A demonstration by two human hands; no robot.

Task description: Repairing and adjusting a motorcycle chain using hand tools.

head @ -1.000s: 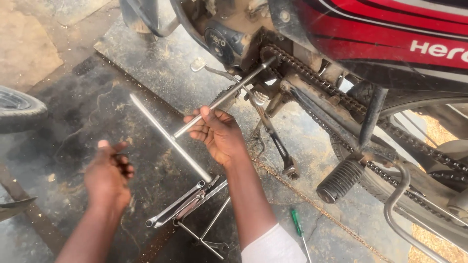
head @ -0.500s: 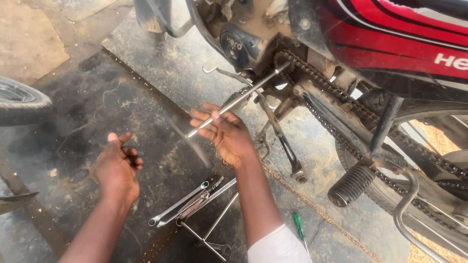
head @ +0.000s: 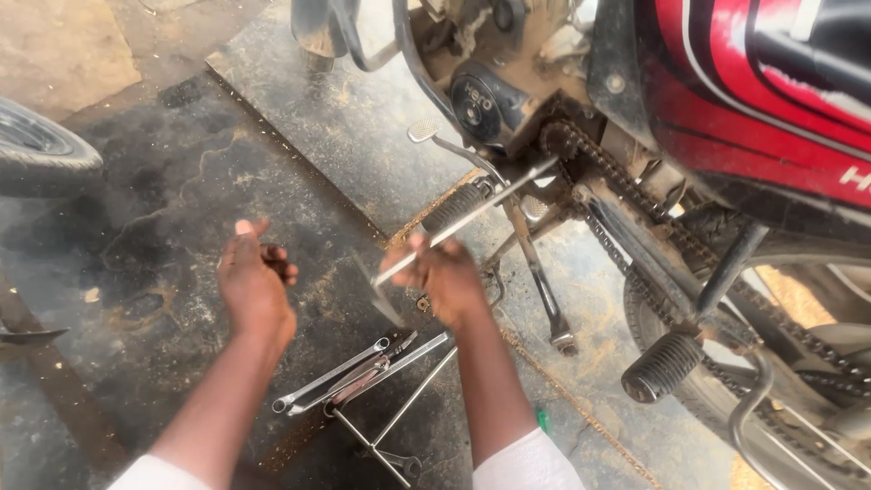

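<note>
Two hands work beside the motorcycle. We close our right hand, fingers wrapped tight, around a long metal rod that slants up toward the drive chain. Our left hand hangs loosely curled, holding nothing, above the wrenches on the oily floor.

Red motorcycle fills upper right, bodywork dusty. Drive chain runs exposed along its side. Black ribbed footpeg juts out low, side stand angled to ground. Spanners lie bunched on oil-stained concrete floor, thin wire frame just beside them. Tyre at left edge. Green-handled tool near sleeve, mostly hidden.
</note>
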